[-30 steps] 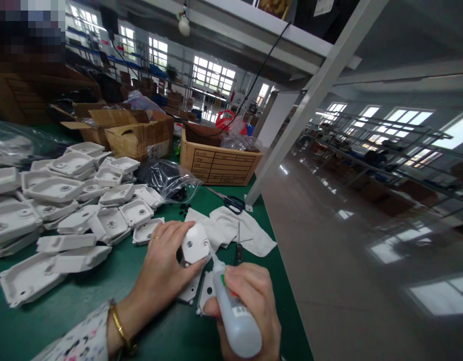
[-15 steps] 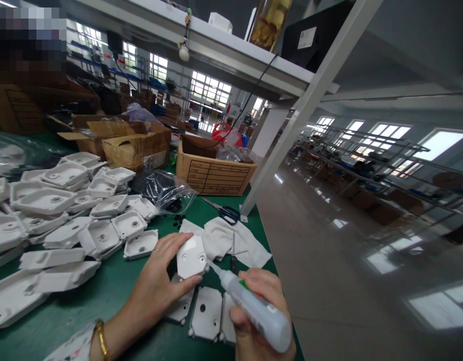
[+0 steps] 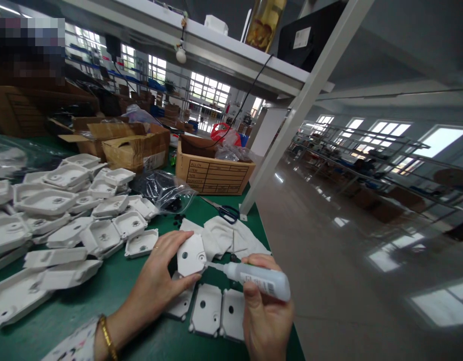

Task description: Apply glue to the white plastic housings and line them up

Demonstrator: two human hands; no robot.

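Observation:
My left hand (image 3: 161,273) grips a small white plastic cover (image 3: 191,255) with two holes, held tilted above the green table (image 3: 103,306). My right hand (image 3: 264,313) is wrapped round a translucent squeeze bottle (image 3: 259,280) lying almost level, its thin nozzle touching the cover's right edge. Below the hands, flat white covers (image 3: 210,311) lie side by side on the table.
Several white plastic housings (image 3: 61,215) are piled at left. A clear bag of black parts (image 3: 161,188), white cloths (image 3: 231,238), blue-handled scissors (image 3: 225,211) and cardboard boxes (image 3: 212,173) stand behind. A slanted white post (image 3: 291,118) marks the table's right edge, with shiny floor beyond.
The bottle has swung from steeply upright to nearly horizontal, with its nozzle kept at the cover's edge. My left hand has turned the cover slightly. The view has shifted a little downward.

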